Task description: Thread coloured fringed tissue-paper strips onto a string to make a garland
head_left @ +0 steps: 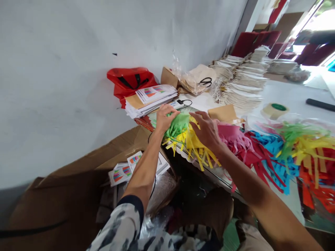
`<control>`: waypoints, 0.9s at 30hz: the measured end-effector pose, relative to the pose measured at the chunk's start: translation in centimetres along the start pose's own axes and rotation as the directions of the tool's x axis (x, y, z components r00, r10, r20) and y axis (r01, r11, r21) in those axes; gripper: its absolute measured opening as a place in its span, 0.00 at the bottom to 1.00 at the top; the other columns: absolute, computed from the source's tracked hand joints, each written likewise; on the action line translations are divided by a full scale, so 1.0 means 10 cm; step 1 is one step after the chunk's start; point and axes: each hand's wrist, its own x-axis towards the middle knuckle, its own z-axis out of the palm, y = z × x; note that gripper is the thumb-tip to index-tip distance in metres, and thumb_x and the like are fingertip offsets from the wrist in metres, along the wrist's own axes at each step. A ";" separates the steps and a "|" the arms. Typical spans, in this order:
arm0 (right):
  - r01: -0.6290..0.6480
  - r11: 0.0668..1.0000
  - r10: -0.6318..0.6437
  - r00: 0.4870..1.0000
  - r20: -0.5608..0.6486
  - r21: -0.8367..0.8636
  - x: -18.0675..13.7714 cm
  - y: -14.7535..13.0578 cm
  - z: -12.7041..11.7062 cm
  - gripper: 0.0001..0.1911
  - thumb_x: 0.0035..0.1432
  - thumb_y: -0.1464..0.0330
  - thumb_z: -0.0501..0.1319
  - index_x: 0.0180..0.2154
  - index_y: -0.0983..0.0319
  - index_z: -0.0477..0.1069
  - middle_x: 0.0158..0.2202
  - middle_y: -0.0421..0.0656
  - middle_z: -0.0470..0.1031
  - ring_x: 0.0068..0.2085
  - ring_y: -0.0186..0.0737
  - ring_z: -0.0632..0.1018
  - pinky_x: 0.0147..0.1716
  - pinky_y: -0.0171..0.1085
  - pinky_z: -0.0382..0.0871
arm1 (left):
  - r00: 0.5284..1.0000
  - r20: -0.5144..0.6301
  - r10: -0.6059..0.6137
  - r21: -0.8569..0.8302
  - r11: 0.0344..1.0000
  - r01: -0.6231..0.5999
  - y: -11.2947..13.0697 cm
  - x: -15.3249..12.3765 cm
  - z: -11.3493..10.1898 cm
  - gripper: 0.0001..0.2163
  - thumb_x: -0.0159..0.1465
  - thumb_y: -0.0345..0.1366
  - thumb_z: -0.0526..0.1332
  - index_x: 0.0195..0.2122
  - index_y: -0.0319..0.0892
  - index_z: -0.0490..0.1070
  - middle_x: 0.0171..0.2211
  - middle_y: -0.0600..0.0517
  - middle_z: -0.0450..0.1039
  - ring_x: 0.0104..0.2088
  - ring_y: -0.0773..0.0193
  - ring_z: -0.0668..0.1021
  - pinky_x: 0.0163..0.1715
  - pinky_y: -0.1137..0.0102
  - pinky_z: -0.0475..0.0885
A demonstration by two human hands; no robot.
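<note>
My left hand [165, 118] is closed on the top of a green paper fringe tassel [180, 124] at the table's near edge. My right hand [208, 129] hovers over a yellow paper fringe [195, 143], its fingers apart and the fingertips close to the green paper. The yellow strips hang over the edge beneath the green ones. Right of my right hand lie a pink fringe [232, 134], a dark red one [252, 157] and a blue one [272, 144].
Further right are more fringes [314, 143] and a tape roll [276, 109]. Behind stand stacked cream bundles [246, 83], black-handled scissors [206, 82], printed sheets [154, 97] and a red bag [133, 82]. An open carton [78, 167] with printed cards [123, 172] sits below left.
</note>
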 end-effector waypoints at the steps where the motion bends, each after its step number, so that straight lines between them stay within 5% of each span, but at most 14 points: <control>1: -0.029 1.000 0.029 0.999 0.017 0.008 0.13 -0.07 0.10 0.24 0.71 0.63 0.60 0.66 0.53 0.72 0.64 0.48 0.74 0.51 0.50 0.80 0.44 0.43 0.75 | 1.000 0.019 -0.016 -0.030 0.999 0.017 0.04 -0.01 0.00 0.09 0.67 0.41 0.70 0.30 0.46 0.81 0.32 0.53 0.77 0.37 0.61 0.77 0.44 0.63 0.72; 5: -0.117 0.993 0.115 0.992 0.048 0.035 0.43 -0.21 0.42 0.15 0.69 0.66 0.61 0.51 0.55 0.83 0.56 0.47 0.80 0.48 0.48 0.80 0.42 0.41 0.71 | 0.995 0.063 -0.076 -0.142 0.986 0.084 0.16 -0.11 -0.06 0.10 0.71 0.43 0.65 0.35 0.46 0.82 0.32 0.53 0.76 0.34 0.62 0.76 0.40 0.66 0.72; 10: -0.100 0.994 0.101 0.994 -0.027 0.052 0.53 -0.16 0.47 0.14 0.69 0.66 0.59 0.45 0.60 0.84 0.49 0.48 0.83 0.41 0.43 0.79 0.44 0.41 0.70 | 0.974 0.098 -0.202 -0.105 0.972 0.212 0.17 -0.34 -0.14 0.17 0.78 0.41 0.51 0.63 0.45 0.70 0.48 0.48 0.80 0.47 0.61 0.81 0.53 0.65 0.74; 16: 0.015 0.996 -0.002 0.991 -0.135 0.093 0.74 -0.26 0.27 0.16 0.71 0.68 0.55 0.44 0.60 0.83 0.48 0.48 0.84 0.52 0.46 0.80 0.54 0.42 0.71 | 0.964 0.186 -0.191 0.137 0.976 0.167 -0.03 -0.43 -0.25 0.15 0.73 0.31 0.53 0.53 0.46 0.77 0.53 0.47 0.79 0.57 0.57 0.79 0.61 0.61 0.71; 22: 0.063 0.982 0.015 0.913 -0.408 0.177 0.74 -0.22 -0.34 0.15 0.70 0.66 0.57 0.47 0.59 0.81 0.47 0.48 0.82 0.44 0.44 0.82 0.42 0.42 0.77 | 0.931 0.231 -0.281 0.292 0.933 0.209 -0.24 -0.41 -0.30 0.21 0.63 0.21 0.54 0.47 0.47 0.81 0.52 0.47 0.81 0.56 0.53 0.78 0.63 0.57 0.68; 27: 0.050 0.997 -0.024 0.929 -0.369 0.064 0.32 0.02 -1.20 0.15 0.67 0.58 0.63 0.50 0.57 0.80 0.46 0.48 0.81 0.44 0.45 0.81 0.39 0.42 0.77 | 0.895 0.285 -0.344 0.370 0.900 0.229 -0.32 -0.36 -0.29 0.16 0.61 0.22 0.58 0.36 0.48 0.83 0.47 0.48 0.84 0.52 0.51 0.80 0.61 0.55 0.69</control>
